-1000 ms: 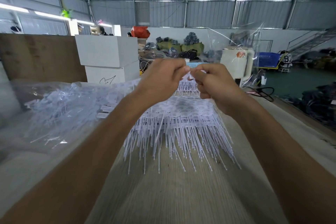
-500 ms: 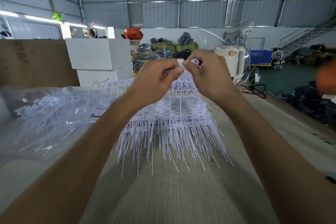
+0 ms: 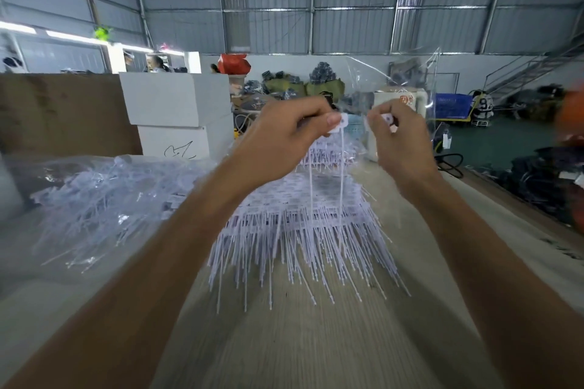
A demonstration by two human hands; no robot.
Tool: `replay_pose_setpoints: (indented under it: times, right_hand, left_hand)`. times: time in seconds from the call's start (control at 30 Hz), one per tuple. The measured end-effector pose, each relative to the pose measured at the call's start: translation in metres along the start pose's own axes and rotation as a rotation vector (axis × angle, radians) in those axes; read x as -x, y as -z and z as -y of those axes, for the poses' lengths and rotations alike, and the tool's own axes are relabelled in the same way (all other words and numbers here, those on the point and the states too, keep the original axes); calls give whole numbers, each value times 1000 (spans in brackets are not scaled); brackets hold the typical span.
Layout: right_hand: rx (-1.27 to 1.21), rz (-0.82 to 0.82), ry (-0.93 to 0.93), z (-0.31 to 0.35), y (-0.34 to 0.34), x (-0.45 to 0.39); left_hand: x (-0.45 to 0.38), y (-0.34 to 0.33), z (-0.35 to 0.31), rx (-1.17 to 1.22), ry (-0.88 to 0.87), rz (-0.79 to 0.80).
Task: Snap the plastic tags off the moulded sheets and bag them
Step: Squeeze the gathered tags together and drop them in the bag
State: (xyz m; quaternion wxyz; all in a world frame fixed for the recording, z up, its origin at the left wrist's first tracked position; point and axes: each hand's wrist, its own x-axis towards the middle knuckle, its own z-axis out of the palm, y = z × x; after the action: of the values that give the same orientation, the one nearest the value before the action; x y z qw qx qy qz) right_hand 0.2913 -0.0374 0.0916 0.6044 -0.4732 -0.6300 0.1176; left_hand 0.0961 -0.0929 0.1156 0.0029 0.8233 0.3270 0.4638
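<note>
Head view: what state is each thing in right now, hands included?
left hand: raised, pinching a white tag whose stem hangs down
right hand: raised, pinching a small white piece
moulded sheets: stacked on the table, stems fanned out
clear bag: upright behind the hands
bagged tags: heaped at left

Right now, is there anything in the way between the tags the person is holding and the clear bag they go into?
Nothing visible blocks it. The left hand and right hand each pinch a tag, and the clear bag stands open just behind the right hand, beyond the stack of moulded sheets.
</note>
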Motion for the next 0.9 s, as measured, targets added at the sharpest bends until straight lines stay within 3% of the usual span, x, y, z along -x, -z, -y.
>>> replay_pose_setpoints:
  times: [0.13, 0.33, 0.43, 0.53, 0.7, 0.9]
  right_hand:
    - [-253, 123, 31, 18, 9, 0]
    - [-307, 277, 50, 31, 16, 0]
    - [-240, 331, 92, 32, 14, 1]
    - [-235, 279, 128, 35, 11, 3]
    - [-438, 59, 107, 41, 15, 2]
    - [-457, 122, 176, 40, 16, 4]
  left_hand:
    - [3, -5, 9, -77, 66, 123]
    - [4, -3, 20, -47, 205, 207]
    - [2, -2, 22, -85, 179, 194]
    - [3, 0, 24, -87, 147, 151]
    - [5, 1, 24, -14, 150, 98]
    - [5, -1, 26, -16, 124, 66]
